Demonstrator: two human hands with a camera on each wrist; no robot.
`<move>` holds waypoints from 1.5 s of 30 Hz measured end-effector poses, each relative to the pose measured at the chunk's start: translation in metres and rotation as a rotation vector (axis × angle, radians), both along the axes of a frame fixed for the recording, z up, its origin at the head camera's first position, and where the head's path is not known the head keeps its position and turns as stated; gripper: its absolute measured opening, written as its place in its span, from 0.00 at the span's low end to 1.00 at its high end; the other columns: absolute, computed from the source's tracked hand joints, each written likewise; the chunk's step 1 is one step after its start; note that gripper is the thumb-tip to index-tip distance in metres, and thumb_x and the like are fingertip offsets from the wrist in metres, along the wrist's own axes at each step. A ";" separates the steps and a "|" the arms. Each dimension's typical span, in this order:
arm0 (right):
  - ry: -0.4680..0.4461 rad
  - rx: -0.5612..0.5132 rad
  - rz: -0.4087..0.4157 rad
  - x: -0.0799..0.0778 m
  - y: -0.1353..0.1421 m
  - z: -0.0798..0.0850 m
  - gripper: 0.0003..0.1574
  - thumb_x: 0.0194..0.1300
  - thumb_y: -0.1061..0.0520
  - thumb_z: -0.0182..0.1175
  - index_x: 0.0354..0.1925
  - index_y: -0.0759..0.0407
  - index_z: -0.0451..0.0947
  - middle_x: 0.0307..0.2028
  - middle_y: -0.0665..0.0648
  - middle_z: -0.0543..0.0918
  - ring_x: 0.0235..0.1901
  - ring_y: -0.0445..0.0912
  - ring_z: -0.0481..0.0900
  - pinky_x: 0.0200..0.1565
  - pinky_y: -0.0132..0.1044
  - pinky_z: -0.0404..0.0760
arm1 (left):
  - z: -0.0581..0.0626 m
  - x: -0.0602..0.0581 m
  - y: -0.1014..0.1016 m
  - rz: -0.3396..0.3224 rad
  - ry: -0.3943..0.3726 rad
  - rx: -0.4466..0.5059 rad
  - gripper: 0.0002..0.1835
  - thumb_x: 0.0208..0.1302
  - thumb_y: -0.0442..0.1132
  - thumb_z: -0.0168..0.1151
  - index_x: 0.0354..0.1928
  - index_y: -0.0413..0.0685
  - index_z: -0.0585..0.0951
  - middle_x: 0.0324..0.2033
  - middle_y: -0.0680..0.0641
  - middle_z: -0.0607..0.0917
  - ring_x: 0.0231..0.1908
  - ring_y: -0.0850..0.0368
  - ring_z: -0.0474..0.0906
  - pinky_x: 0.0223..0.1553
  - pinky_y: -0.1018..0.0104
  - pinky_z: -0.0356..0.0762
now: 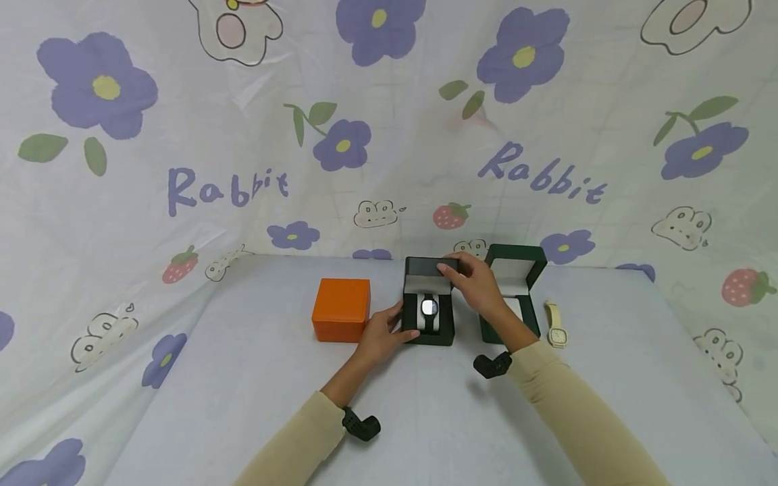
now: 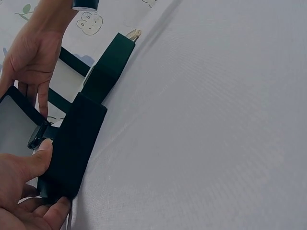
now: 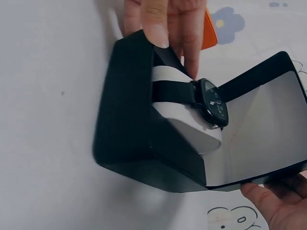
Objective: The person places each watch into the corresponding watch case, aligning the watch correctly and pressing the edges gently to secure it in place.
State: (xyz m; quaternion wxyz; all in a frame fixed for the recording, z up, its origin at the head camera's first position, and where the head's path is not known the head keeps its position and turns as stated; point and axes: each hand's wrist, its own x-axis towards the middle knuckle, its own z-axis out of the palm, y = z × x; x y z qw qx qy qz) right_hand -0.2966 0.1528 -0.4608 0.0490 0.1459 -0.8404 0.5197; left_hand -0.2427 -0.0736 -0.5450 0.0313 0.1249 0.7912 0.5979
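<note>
Sleeves (image 1: 583, 412) flank open tabletop (image 1: 434, 425), fingers (image 1: 407, 335) apparently gripping watch box (image 1: 448, 317) edges.

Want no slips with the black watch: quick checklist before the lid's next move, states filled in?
1. Black watch on its cushion: ok, strap wrapped round it.
2. Base held: ok, left hand grips it.
3. Lid held: ok, right hand has its edge.
4. Lid shut: not ok, it stands open.
5. Left hand clear of orange box: cannot tell, they're very close in the head view.
6. Gold watch clear of both hands: ok, lies apart on the table.
</note>
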 end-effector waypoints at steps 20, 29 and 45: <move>0.065 -0.029 0.025 0.018 0.003 -0.011 0.24 0.72 0.49 0.64 0.60 0.60 0.78 0.66 0.62 0.75 0.70 0.56 0.68 0.73 0.54 0.63 | 0.000 0.000 0.001 0.012 -0.004 -0.038 0.43 0.62 0.37 0.73 0.75 0.36 0.61 0.73 0.39 0.66 0.71 0.45 0.66 0.67 0.56 0.69; 0.079 -0.038 0.032 0.023 0.003 -0.016 0.25 0.70 0.51 0.66 0.60 0.62 0.78 0.63 0.62 0.78 0.68 0.56 0.71 0.72 0.56 0.63 | -0.001 0.000 0.000 0.008 0.016 -0.020 0.43 0.63 0.35 0.73 0.75 0.34 0.62 0.72 0.37 0.66 0.70 0.43 0.66 0.67 0.54 0.69; 0.079 -0.102 0.040 0.025 0.005 -0.026 0.22 0.67 0.53 0.70 0.57 0.56 0.81 0.61 0.58 0.80 0.68 0.55 0.72 0.66 0.57 0.72 | 0.000 0.000 -0.001 -0.014 -0.001 0.021 0.42 0.63 0.33 0.72 0.75 0.35 0.61 0.72 0.38 0.67 0.70 0.44 0.66 0.66 0.54 0.70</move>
